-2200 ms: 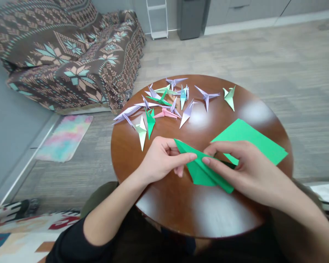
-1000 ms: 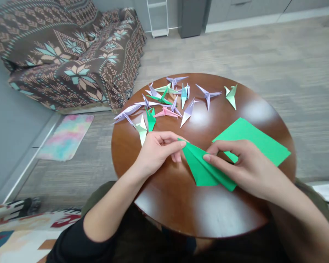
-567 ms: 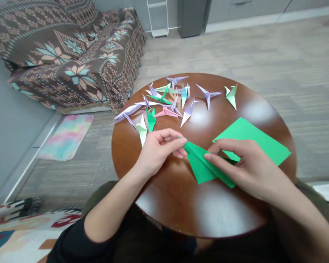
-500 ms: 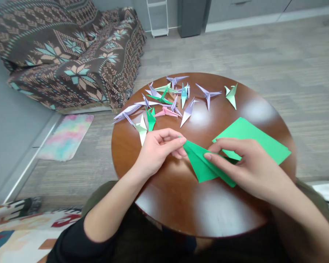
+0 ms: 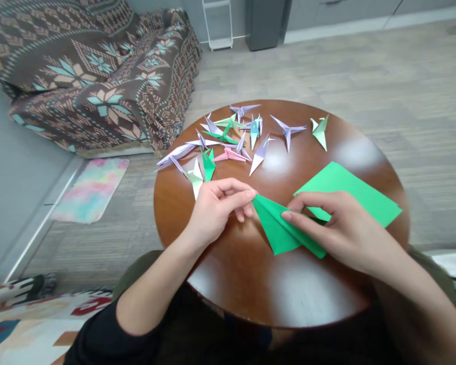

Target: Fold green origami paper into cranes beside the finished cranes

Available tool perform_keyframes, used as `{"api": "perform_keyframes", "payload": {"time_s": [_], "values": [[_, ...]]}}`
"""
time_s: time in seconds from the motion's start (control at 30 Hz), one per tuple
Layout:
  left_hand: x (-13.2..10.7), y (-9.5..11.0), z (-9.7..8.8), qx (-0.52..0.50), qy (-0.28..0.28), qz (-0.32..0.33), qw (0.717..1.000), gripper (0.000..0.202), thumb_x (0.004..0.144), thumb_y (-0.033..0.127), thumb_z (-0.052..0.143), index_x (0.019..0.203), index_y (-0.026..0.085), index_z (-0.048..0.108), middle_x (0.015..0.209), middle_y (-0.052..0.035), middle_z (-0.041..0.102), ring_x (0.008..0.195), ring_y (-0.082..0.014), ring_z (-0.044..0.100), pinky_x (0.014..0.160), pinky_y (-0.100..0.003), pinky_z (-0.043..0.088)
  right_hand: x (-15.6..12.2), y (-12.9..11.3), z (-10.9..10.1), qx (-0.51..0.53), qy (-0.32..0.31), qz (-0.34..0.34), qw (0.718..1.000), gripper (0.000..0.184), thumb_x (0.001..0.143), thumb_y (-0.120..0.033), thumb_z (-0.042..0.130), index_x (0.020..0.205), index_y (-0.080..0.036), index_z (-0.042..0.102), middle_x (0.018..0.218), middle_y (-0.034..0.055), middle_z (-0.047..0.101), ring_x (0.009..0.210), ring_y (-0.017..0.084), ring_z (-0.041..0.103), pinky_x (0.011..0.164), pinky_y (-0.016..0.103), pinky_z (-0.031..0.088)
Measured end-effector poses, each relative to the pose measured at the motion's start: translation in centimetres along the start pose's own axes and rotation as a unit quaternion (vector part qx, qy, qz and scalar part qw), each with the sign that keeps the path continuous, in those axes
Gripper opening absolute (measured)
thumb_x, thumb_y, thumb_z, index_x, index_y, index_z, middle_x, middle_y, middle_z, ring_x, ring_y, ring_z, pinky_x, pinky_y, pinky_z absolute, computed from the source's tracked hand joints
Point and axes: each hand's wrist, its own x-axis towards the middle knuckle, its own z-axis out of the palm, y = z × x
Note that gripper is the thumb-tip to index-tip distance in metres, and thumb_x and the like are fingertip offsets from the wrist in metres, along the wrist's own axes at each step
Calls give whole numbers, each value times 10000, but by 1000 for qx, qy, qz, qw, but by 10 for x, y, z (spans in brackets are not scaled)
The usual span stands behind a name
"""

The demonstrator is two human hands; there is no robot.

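A partly folded sheet of green origami paper (image 5: pixel 279 230) is held between both hands above the round wooden table (image 5: pixel 243 284). My left hand (image 5: pixel 222 208) pinches its pointed upper-left corner between thumb and fingers. On the other side, my right hand (image 5: pixel 336 223) grips the folded layers, with its thumb on the near face and fingers behind. Behind the right hand lies a stack of flat green paper (image 5: pixel 357 195), partly covered by that hand. Just beyond my left hand stand a pale green paper crane (image 5: pixel 195 177) and a green paper crane (image 5: pixel 208 165).
Several purple, pink, blue and green paper cranes crowd the table's far left, including a pink crane (image 5: pixel 231 154). Another light green crane (image 5: pixel 319 133) stands apart at the far right. A sofa with a patterned cover (image 5: pixel 110 91) and a pastel mat (image 5: pixel 93 190) lie beyond on the left.
Both hands keep the same grip on the green paper, with almost no movement. The whole view has shifted very slightly.
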Motion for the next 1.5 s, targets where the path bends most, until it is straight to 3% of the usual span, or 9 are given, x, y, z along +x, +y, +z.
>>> {"api": "perform_keyframes", "payload": {"time_s": [0.23,0.43,0.67,0.8,1.07,1.17,1.3,1.4,1.5], "values": [[3,4,-1,-27,55,14,998,214,807,321,814,754,134,725,578,4,671,467,-57,563,416,-130,399,0,1,1,19,1,12,1000,278,991,-331,597,754,-209,679,707,23,723,680,194,652,618,306,412],[1,1,-2,-1,-31,-28,999,194,805,293,805,883,139,716,594,14,672,477,-84,581,416,-154,447,2,-1,2,35,-15,30,999,288,990,-360,586,769,-206,688,713,26,722,687,192,640,608,306,405],[0,6,-6,96,-90,-53,990,161,759,218,801,782,132,666,529,23,652,397,-65,524,392,-154,412,-1,-2,-1,69,-70,64,993,297,978,-404,581,764,-223,678,637,-6,630,617,168,561,557,288,377],[-2,12,-4,161,-125,-83,975,129,752,193,776,776,124,671,507,33,622,400,-56,500,393,-147,368,-2,-3,-3,63,-99,59,991,309,978,-398,568,759,-216,688,686,7,661,662,173,585,597,301,387],[-2,15,-4,211,-152,-36,965,104,753,169,740,706,116,664,593,43,584,494,-36,431,453,-156,316,-1,-3,-1,75,-111,70,988,282,966,-410,581,808,-222,720,727,11,683,708,185,599,638,311,398],[-3,16,-5,246,-154,-17,957,90,769,175,728,729,120,670,647,26,619,543,-60,483,490,-173,357,0,-2,0,73,-120,73,987,288,973,-409,567,810,-222,713,725,10,681,703,185,603,634,310,401],[-7,18,-3,273,-175,22,946,98,780,122,718,877,133,706,790,2,712,725,-111,642,668,-193,492,1,-3,3,80,-132,61,986,281,986,-395,560,833,-221,720,751,14,715,726,190,633,666,309,427],[-10,19,1,264,-204,21,942,175,795,117,721,965,148,694,763,25,700,719,-107,646,694,-190,495,1,-4,4,77,-132,50,987,276,992,-390,572,845,-218,731,759,15,731,725,187,646,663,299,435],[-11,18,3,265,-198,14,944,160,791,113,724,942,149,686,745,32,684,702,-102,630,674,-185,483,1,-5,3,70,-122,43,989,270,986,-391,599,837,-211,735,723,14,730,700,183,655,612,277,432]]}}
